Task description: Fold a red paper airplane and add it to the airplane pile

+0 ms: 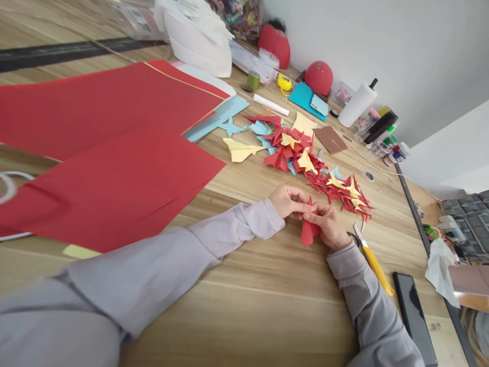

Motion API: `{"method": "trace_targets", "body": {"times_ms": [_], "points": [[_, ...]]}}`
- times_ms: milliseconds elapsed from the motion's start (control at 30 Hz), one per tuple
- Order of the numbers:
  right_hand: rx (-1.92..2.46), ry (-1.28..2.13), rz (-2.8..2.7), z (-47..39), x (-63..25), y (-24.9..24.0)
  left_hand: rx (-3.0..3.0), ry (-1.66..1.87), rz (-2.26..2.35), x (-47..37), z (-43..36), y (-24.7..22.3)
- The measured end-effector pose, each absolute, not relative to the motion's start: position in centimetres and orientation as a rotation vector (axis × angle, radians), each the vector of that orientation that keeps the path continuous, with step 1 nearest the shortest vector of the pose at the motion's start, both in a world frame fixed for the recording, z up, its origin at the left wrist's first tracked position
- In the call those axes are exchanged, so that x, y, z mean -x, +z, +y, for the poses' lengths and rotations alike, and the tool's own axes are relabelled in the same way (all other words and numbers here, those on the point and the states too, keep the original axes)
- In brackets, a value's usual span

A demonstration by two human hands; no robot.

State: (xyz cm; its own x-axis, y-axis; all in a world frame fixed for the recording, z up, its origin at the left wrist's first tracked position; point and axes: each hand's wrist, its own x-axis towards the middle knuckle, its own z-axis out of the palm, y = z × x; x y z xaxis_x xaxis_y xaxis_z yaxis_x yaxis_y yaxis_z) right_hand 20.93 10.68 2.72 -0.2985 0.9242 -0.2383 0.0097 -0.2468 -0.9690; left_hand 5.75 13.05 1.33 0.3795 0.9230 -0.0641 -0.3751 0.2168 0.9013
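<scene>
Between my two hands is a small folded piece of red paper (pixel 308 233), with a pointed tip sticking up and a wider end hanging down. My left hand (pixel 287 202) pinches it near the tip from the left. From the right, my right hand (pixel 327 222) grips its middle between thumb and fingers. Just beyond the hands lies a heap of folded red paper pieces (pixel 282 157), mixed with yellow and light blue ones. A yellow paper plane (pixel 241 150) and a light blue folded star shape (pixel 231 127) lie left of the heap.
Large red paper sheets (pixel 114 193) cover the left of the wooden table (pixel 244 295). A yellow-handled cutter (pixel 376 267) and a black phone (pixel 414 316) lie by my right forearm. Along the wall stand a white roll (pixel 358 104), bottles and a yellow tape measure (pixel 284 82).
</scene>
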Motion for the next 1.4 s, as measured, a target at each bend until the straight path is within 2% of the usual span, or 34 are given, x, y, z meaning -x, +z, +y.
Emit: {"method": "trace_targets", "body": {"times_ms": [1100, 1400], "points": [[1.212, 1.624, -1.278, 10.64, -20.93, 2.90, -0.961, 0.980, 0.730, -5.33, 12.88, 1.81], [1.232, 1.565, -1.279, 10.53, -20.80, 2.72, -0.889, 1.124, 0.805, -5.83, 12.83, 2.01]]}}
